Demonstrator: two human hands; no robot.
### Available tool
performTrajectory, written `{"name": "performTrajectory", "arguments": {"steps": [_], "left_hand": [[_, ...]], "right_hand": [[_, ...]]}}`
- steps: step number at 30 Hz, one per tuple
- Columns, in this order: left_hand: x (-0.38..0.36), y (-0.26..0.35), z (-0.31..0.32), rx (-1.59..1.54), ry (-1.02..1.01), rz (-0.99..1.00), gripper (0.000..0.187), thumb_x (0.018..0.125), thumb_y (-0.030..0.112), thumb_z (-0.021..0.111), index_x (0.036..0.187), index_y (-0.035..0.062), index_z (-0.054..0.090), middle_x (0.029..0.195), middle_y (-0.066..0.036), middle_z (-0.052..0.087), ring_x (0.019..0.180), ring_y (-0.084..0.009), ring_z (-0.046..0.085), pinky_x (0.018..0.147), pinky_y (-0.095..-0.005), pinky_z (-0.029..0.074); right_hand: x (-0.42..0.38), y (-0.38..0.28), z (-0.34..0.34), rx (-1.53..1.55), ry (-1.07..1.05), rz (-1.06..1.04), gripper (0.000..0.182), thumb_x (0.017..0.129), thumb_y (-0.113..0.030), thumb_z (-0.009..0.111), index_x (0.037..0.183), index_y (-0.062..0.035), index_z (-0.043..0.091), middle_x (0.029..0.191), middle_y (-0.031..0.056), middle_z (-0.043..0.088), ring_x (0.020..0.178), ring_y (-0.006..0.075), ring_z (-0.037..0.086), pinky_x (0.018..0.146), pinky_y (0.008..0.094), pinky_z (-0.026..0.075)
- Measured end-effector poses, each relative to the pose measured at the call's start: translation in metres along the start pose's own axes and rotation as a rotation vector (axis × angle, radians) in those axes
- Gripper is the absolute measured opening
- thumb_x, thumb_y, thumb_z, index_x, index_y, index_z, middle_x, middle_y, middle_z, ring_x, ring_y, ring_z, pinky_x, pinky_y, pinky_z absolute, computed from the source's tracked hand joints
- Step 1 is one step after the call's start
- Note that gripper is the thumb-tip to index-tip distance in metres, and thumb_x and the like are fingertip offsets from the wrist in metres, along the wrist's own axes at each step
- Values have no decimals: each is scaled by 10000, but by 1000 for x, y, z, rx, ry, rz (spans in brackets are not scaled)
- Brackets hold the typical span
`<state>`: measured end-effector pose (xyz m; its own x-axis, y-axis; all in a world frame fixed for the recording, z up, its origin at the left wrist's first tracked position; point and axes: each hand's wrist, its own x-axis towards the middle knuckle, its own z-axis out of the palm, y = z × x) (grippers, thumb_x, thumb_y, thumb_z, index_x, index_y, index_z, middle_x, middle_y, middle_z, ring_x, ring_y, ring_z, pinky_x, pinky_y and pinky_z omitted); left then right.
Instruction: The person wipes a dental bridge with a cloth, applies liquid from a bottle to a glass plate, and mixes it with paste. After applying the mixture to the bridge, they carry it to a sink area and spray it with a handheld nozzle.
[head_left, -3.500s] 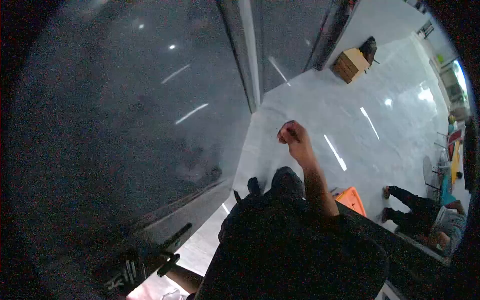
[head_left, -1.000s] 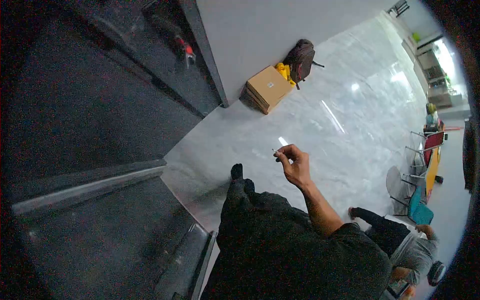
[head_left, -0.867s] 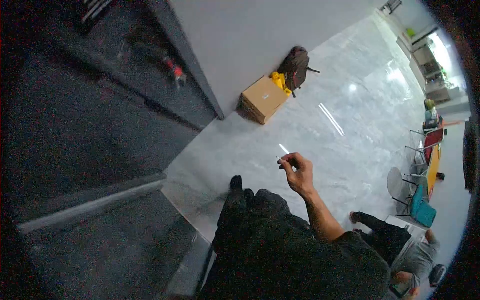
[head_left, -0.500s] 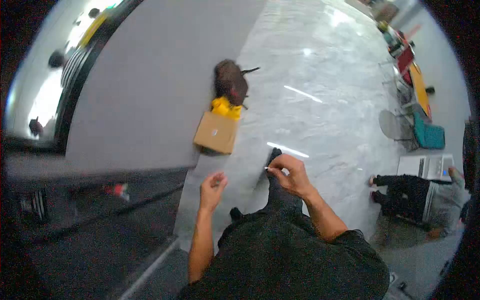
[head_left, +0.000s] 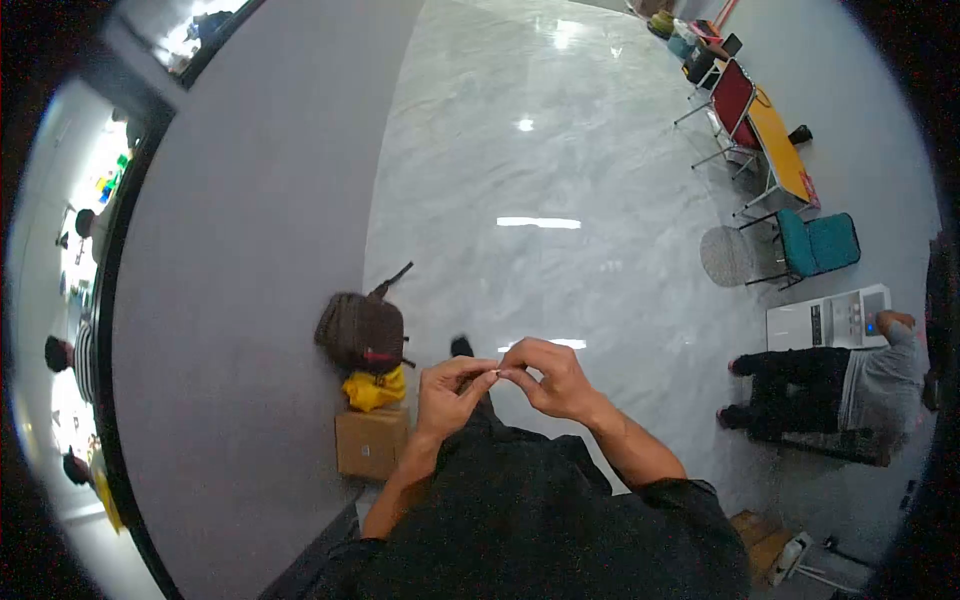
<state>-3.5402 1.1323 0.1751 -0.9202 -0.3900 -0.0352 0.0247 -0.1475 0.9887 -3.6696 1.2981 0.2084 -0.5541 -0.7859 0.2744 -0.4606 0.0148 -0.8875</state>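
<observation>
My left hand (head_left: 450, 396) and my right hand (head_left: 552, 380) meet in front of my dark shirt (head_left: 560, 510), fingertips pinched together. Between them is a tiny pale object (head_left: 498, 373), too small to name. The thumb and index finger of each hand are closed at it. Below the hands, my dark shoe (head_left: 461, 346) shows on the floor.
Along the grey wall at left stand a brown backpack (head_left: 362, 332), a yellow bag (head_left: 375, 389) and a cardboard box (head_left: 371, 444). At right, a person (head_left: 840, 390) stands at a white machine (head_left: 826, 318), near a teal chair (head_left: 818, 243), a red chair (head_left: 733, 100) and a yellow-topped table (head_left: 778, 145).
My left hand has moved right and its fingers have closed, meeting my right hand at the tiny object. The view has shifted, putting the backpack and box lower and further left.
</observation>
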Motion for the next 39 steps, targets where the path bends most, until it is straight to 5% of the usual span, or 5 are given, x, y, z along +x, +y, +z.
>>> {"name": "performTrajectory", "arguments": {"steps": [9,16,28,33,39], "left_hand": [[360,31,54,-62,-370,-183,169,961,18,790,1118,-45,782,1084,-125,796,1014,-167,734,940,-323,582],[669,34,151,178,-789,-112,172,959,57,803,1111,-24,802,1061,-121,800,983,-154,726,896,-321,575],[1083,36,288,-59,-374,-214,155,971,21,777,1115,-33,800,992,-86,802,919,-117,723,834,-270,581],[1259,27,315,-124,-331,-180,162,973,22,772,1113,-57,784,1004,-116,798,905,-134,732,825,-279,589],[1503,14,375,-110,-396,-264,144,957,48,791,1060,-53,781,972,-120,793,898,-161,746,841,-310,609]], "right_hand": [[217,108,-177,-59,303,126,61,919,-27,786,938,3,736,903,139,743,813,278,735,714,371,567],[356,241,-338,37,552,322,63,917,-35,804,949,4,767,921,106,756,815,192,717,723,325,557],[688,456,-668,58,357,154,79,871,-4,831,937,-5,787,902,111,780,813,195,742,727,313,573],[824,556,-762,-13,286,-5,98,854,14,846,928,-4,785,884,116,790,795,212,767,714,319,597],[966,664,-882,34,468,114,104,864,-1,839,953,-12,786,915,108,794,809,208,758,723,325,586]]}}
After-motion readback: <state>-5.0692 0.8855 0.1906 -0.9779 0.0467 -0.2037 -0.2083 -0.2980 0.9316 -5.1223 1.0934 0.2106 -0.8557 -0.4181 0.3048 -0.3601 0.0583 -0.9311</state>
